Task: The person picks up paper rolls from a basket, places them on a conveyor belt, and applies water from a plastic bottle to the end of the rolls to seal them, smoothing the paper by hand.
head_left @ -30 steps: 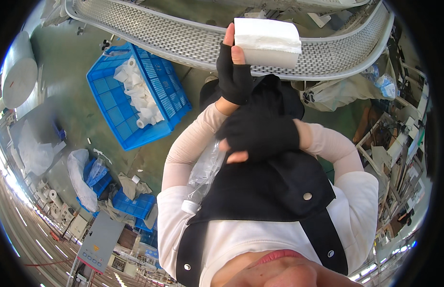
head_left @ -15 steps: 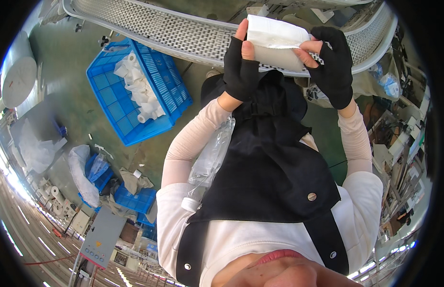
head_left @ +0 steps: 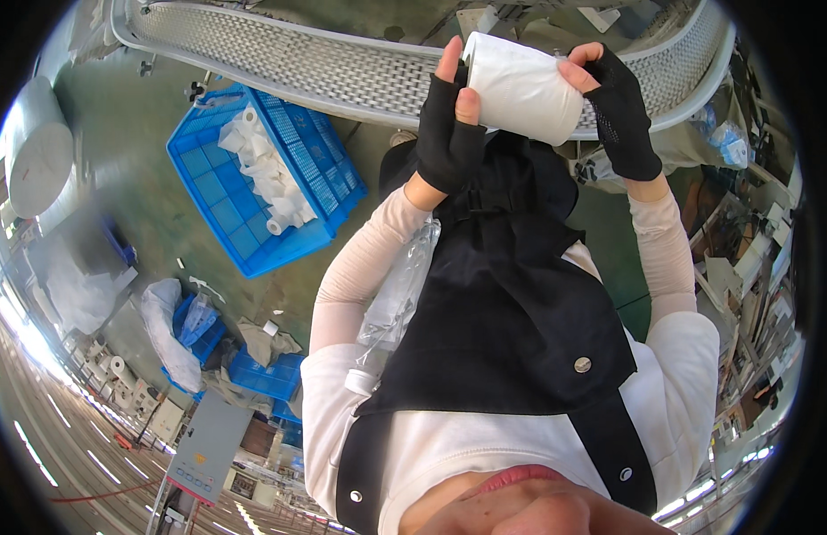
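Observation:
A white paper roll point(head_left: 525, 87) is held between my two hands, just above the near rim of a curved conveyor point(head_left: 342, 73). My left hand point(head_left: 450, 125), in a black fingerless glove, grips the roll's left end, its thumb and a finger showing beside the dark core opening. At the roll's upper right, my right hand point(head_left: 614, 111), gloved the same way, pinches the paper surface with thumb and fingers. The paper lies smooth around the roll. Some of the left fingers are hidden behind it.
A blue plastic crate point(head_left: 253, 192) with several white rolls and crumpled paper stands on the floor to my left. Farther back are blue bins point(head_left: 266, 370) and a grey control box point(head_left: 200, 441). A clear plastic bottle point(head_left: 391, 308) hangs by my left arm. Machinery point(head_left: 743, 267) stands at right.
The roll has turned in my hands. Its loose paper flap no longer shows, and the surface now looks smooth. My right hand has shifted slightly up along its right end.

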Motion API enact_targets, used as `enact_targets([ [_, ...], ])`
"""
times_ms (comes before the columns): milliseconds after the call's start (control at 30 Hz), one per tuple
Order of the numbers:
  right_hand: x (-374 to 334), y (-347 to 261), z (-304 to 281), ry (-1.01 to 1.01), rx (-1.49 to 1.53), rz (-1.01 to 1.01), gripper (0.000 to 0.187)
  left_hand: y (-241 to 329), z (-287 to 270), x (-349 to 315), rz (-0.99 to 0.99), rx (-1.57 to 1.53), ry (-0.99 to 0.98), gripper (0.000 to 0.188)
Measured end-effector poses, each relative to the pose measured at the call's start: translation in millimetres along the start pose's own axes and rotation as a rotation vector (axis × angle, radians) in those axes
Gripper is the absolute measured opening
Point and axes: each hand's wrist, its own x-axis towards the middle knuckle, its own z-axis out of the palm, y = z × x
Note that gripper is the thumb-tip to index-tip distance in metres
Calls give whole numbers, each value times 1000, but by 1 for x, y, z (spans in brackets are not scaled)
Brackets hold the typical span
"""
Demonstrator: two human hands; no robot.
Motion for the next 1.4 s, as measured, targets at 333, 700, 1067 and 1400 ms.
enact_targets([
  [333, -19, 29, 30, 321, 432, 30, 57, -11, 3, 1, 138, 258, 54, 57],
  [700, -12, 50, 38, 456, 244, 133, 43, -14, 17, 3, 153, 270, -4, 62],
  [1067, -13, 137, -39, 306, 204, 195, 40, -62, 33, -2, -190, 689, -367, 60],
  [1400, -5, 260, -172, 224, -266, 158, 30, -70, 62, 12, -137, 741, -339, 57],
])
